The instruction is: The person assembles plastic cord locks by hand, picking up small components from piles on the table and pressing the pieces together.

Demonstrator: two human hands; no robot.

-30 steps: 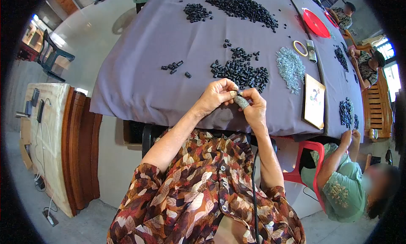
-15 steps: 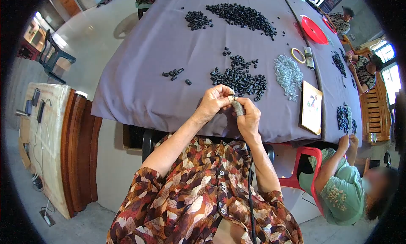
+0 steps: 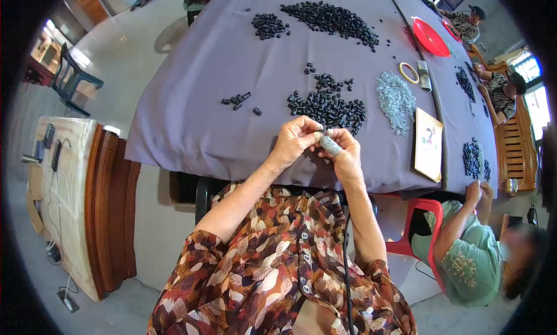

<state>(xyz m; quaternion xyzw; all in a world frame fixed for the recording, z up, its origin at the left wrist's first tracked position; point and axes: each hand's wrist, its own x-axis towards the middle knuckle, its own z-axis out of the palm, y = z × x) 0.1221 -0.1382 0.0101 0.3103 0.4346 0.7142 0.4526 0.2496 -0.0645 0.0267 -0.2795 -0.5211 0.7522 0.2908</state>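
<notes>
My left hand (image 3: 295, 142) is closed in a pinch on a small black plastic piece, mostly covered by the fingertips. Right beside it, my right hand (image 3: 348, 158) has its fingers bent together. A grey speckled, sleeve-like cover (image 3: 331, 145) sits at its thumb; whatever small part those fingertips pinch is hidden. Both hands meet above the front of the cloth-covered table (image 3: 191, 114). Just beyond them lies a heap of small black plastic pieces (image 3: 331, 109). To its right is a pile of small clear pieces (image 3: 394, 100).
Further back lie more black pieces (image 3: 331, 23). On the right are a tape roll (image 3: 408, 73), a picture board (image 3: 428, 143) and a red tray (image 3: 430, 37). A person in green (image 3: 473, 265) sits at the right, others beyond. A wooden cabinet (image 3: 104, 207) stands left.
My right hand has turned, and its grey cover now slants the other way, toward the left fingertips. My left hand has stayed nearly in place.
</notes>
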